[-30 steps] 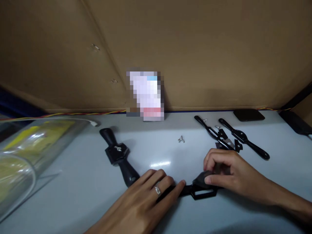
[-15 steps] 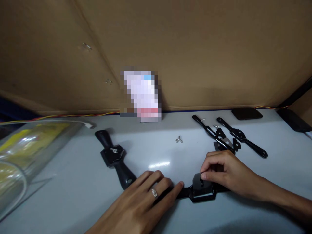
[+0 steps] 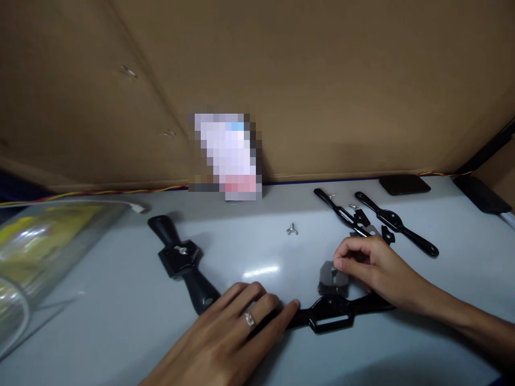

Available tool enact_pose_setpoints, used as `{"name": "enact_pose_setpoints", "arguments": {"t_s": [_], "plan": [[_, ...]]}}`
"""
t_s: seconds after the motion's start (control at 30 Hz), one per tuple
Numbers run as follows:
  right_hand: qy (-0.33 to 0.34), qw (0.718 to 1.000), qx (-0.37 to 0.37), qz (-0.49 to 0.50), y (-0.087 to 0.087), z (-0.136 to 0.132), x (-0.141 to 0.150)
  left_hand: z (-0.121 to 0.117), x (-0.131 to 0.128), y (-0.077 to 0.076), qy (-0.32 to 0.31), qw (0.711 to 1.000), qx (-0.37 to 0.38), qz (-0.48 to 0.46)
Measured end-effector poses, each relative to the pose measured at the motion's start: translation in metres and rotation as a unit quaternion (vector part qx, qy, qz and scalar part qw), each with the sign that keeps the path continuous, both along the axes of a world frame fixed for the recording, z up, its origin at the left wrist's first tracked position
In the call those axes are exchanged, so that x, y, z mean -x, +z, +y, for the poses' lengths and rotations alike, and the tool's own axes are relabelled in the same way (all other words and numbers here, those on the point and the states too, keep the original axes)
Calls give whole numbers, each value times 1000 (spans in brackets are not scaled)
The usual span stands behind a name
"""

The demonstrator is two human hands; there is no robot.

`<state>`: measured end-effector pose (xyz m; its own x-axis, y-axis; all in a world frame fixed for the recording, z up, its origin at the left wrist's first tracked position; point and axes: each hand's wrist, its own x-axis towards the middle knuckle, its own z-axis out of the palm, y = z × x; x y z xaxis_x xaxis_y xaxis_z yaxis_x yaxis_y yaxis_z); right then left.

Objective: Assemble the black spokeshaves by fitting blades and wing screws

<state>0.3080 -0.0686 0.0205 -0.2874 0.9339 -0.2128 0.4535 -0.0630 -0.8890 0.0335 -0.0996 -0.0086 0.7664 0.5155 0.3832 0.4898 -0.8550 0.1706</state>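
Note:
My left hand [image 3: 237,332], with a ring on one finger, lies over the left handle of a black spokeshave body [image 3: 332,321] and holds it down on the table. That body has a slotted opening in its middle. Just above and behind it, my right hand [image 3: 358,262] pinches the upper edge of a flat grey blade [image 3: 333,279] between thumb and fingertips. The blade has a hole and slot in it and is tilted, apart from the body. Left of my left hand is a second, thicker black spokeshave [image 3: 181,257] with a screw at its centre.
A silver wing screw [image 3: 292,229] lies mid-table. At right are a slotted black frame [image 3: 341,212], another black handled part [image 3: 390,217], small dark plates [image 3: 361,217] and a black flat case [image 3: 404,184]. A blurred-out screen [image 3: 229,155] leans on the cardboard wall. A plastic bag [image 3: 48,241] lies left.
My right hand has lifted the blade up and back off the spokeshave body, which now shows its bare middle. My left hand keeps its place on the handle. The view has shifted slightly right.

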Motion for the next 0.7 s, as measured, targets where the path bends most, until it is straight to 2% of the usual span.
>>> {"name": "enact_pose_setpoints", "arguments": {"t_s": [0.17, 0.3, 0.33, 0.47, 0.6, 0.7], "plan": [[-5, 1000, 6, 9, -2, 2, -2, 0, 1, 0, -1, 1000, 10, 1], [-16, 994, -97, -55, -2, 2, -4, 0, 1, 0, -4, 1000, 13, 2], [-14, 992, -104, -66, -1, 2, -4, 0, 1, 0, -5, 1000, 12, 2], [1, 998, -48, -28, 1, 1, -5, 1, 0, 0, -10, 1000, 11, -2], [-1, 998, -65, -24, 0, 2, -7, 1, 0, 0, -8, 1000, 13, 5], [4, 1000, -14, -3, -4, 3, -8, 0, 0, 0, -10, 1000, 12, 4]]}}
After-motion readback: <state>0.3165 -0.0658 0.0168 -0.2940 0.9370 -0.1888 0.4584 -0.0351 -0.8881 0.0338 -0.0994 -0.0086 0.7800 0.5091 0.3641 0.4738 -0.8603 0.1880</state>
